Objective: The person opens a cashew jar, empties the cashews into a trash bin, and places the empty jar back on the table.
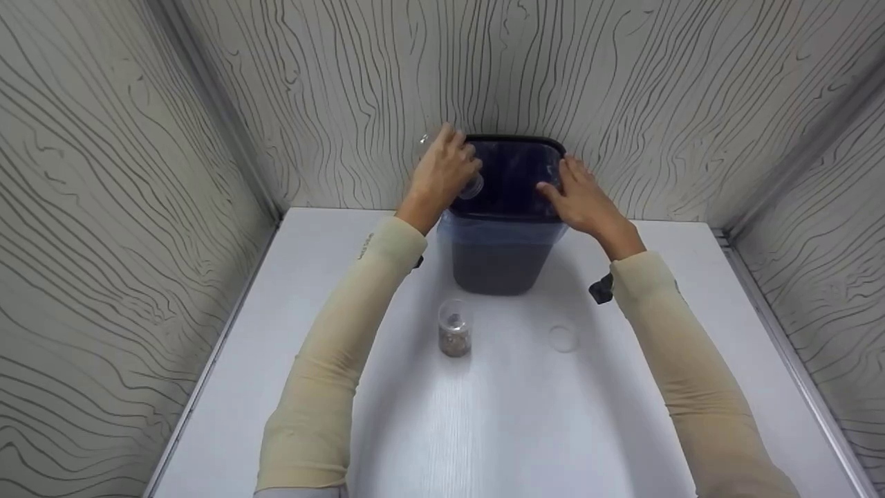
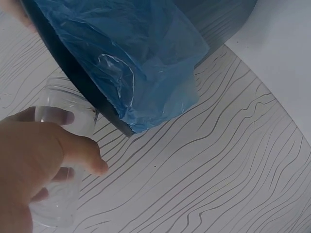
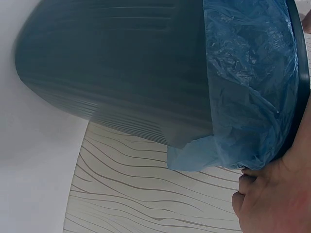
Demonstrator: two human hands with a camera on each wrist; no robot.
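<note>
A dark trash bin [image 1: 494, 266] with a blue plastic liner [image 3: 248, 92] folded over its rim stands near the back wall. My left hand [image 1: 440, 169] holds a clear, threaded-neck jar [image 2: 58, 204] at the bin's left rim, tilted with its mouth toward the opening. That jar looks empty in the left wrist view. On the opposite side, my right hand [image 1: 584, 200] grips the right rim, thumb on the inner side and fingers outside. The bin's contents are hidden in its dark interior.
A clear cup [image 1: 454, 330] with brownish matter in its lower part stands on the white table [image 1: 525, 429] in front of the bin. A thin transparent ring or lid [image 1: 563, 339] lies to its right. Wood-patterned walls [image 1: 332, 83] enclose the back and sides.
</note>
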